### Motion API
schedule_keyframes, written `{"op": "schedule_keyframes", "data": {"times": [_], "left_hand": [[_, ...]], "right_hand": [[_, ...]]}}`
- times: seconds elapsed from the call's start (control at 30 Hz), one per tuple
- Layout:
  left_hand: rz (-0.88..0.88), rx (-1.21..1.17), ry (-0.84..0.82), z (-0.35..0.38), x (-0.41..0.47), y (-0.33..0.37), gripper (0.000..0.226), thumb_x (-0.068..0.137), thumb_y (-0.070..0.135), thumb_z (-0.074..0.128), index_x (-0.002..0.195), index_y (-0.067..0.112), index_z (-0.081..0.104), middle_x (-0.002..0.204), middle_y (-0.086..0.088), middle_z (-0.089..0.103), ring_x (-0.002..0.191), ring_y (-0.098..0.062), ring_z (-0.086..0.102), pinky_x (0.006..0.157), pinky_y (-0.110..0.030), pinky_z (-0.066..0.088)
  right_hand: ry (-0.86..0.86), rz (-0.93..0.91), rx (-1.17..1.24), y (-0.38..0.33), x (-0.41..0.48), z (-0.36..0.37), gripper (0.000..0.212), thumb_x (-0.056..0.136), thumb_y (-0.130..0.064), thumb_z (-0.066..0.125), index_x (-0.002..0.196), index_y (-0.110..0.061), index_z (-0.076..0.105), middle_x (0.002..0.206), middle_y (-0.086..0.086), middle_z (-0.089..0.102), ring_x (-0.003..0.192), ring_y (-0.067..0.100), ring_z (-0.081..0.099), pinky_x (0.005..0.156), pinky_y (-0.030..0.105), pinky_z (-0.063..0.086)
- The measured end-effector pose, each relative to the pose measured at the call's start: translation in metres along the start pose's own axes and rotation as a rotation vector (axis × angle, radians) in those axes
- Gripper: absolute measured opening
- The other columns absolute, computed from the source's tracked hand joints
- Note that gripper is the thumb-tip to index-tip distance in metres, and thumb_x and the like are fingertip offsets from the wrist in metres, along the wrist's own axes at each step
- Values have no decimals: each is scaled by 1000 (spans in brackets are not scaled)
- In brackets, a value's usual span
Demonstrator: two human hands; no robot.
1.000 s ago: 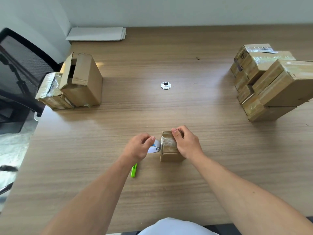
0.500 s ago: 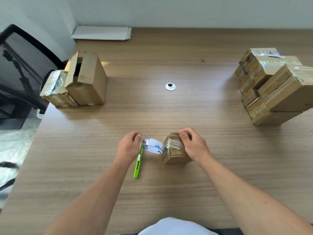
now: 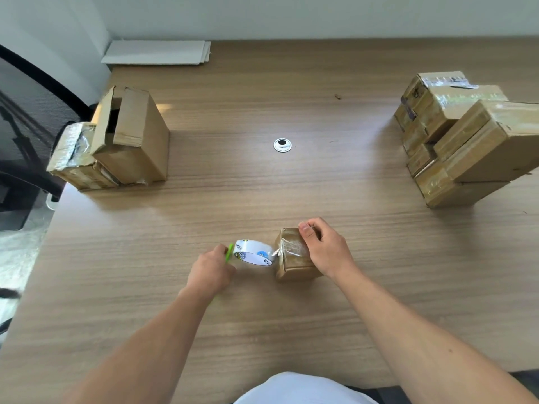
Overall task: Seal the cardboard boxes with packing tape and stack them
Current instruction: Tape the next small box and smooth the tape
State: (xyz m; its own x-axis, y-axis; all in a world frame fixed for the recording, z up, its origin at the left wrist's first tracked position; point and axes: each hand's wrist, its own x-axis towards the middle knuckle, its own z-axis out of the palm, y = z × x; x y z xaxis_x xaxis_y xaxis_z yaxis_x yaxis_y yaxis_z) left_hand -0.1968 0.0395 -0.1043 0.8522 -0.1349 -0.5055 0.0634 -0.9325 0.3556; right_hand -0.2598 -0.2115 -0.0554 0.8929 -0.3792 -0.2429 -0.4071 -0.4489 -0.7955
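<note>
A wooden table (image 3: 320, 330) carries a small box (image 3: 294, 268) near its front, a tape roll (image 3: 255, 253) just beside, two boxes (image 3: 131, 147) left, a stack of boxes (image 3: 466, 147) right, white sheets (image 3: 157, 52) far back.

Only partial letters "M G" on tape roll (image 3: 256, 253)

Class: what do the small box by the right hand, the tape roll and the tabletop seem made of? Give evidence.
Small box: matt brown cardboard, creased edges; glossy clear tape crinkled over its top. Tape roll: shiny translucent plastic film; printed inner ring, possibly card. Tabletop: streaked wood grain with soft sheen, perhaps laminate.
</note>
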Motion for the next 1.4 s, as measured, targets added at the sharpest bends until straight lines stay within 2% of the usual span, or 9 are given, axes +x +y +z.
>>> {"op": "schedule_keyframes", "data": {"times": [0.07, 0.2, 0.27, 0.37, 0.47, 0.6, 0.83, 0.97, 1.4], "left_hand": [[91, -7, 51, -22, 3, -2, 37, 86, 11, 60, 123, 16, 59, 111, -10, 57, 104, -34, 57, 86, -36, 46], [336, -31, 134, -68, 3, 5, 30, 92, 7, 57, 120, 16, 61, 100, -3, 59, 94, -29, 55, 77, -33, 38], [481, -24, 73, -83, -2, 15, 20, 99, 23, 56, 117, 22, 65, 96, 6, 63, 89, -18, 55, 78, -30, 37], [676, 151, 78, -93, -5, 28, 47, 97, 56, 37, 113, 27, 70, 97, 12, 67, 91, -16, 58, 80, -34, 40], [820, 316, 159, -93, 1, 32, 51, 94, 57, 31, 103, 29, 72, 89, 13, 65, 86, -20, 61, 77, -31, 32], [868, 408, 85, -97, 3, 40, 52, 92, 58, 27, 107, 33, 70, 98, 15, 64, 89, -19, 64, 80, -30, 29], [999, 381, 141, -100, -2, 57, 19, 91, 42, 60, 104, 37, 72, 98, 15, 64, 90, -14, 62, 87, -29, 31], [1014, 417, 136, -101, -2, 68, 14, 90, 35, 70, 104, 37, 73, 100, 13, 64, 90, -17, 60, 91, -30, 30], [944, 550, 63, -105, 3, 78, 19, 96, 43, 63, 113, 40, 68, 111, 15, 60, 104, -12, 52, 102, -29, 26]], "right_hand": [[3, -3, -1, 0, 0, 1, 31, 100, -49, 54, 91, -20, 62, 65, -9, 53, 65, 6, 49, 64, 22, 38], [4, -7, -8, -2, -1, 2, 30, 100, -49, 54, 91, -21, 62, 67, -10, 55, 67, 4, 50, 63, 20, 38], [6, -10, -7, -2, -1, 2, 30, 100, -49, 54, 90, -22, 62, 67, -9, 56, 67, 3, 50, 62, 17, 37], [3, -8, -11, -2, -1, 1, 30, 100, -50, 53, 92, -22, 63, 70, -9, 57, 68, 3, 51, 63, 17, 37], [-1, -2, -3, -2, -1, -1, 31, 100, -50, 53, 92, -22, 63, 70, -9, 57, 68, 5, 51, 63, 18, 37], [-8, 0, 0, -2, -1, 0, 32, 101, -50, 52, 92, -22, 63, 70, -9, 57, 69, 6, 51, 64, 21, 38], [-2, -1, -3, -1, 0, 1, 28, 100, -50, 53, 90, -26, 62, 68, -10, 57, 69, 6, 52, 63, 22, 39], [2, 0, 15, 0, 0, 2, 27, 99, -49, 55, 91, -25, 64, 69, -9, 59, 70, 8, 53, 64, 23, 39], [-9, -35, -35, -2, 0, 4, 31, 100, -49, 53, 96, -22, 67, 80, -2, 67, 82, 19, 60, 74, 34, 44]]}}
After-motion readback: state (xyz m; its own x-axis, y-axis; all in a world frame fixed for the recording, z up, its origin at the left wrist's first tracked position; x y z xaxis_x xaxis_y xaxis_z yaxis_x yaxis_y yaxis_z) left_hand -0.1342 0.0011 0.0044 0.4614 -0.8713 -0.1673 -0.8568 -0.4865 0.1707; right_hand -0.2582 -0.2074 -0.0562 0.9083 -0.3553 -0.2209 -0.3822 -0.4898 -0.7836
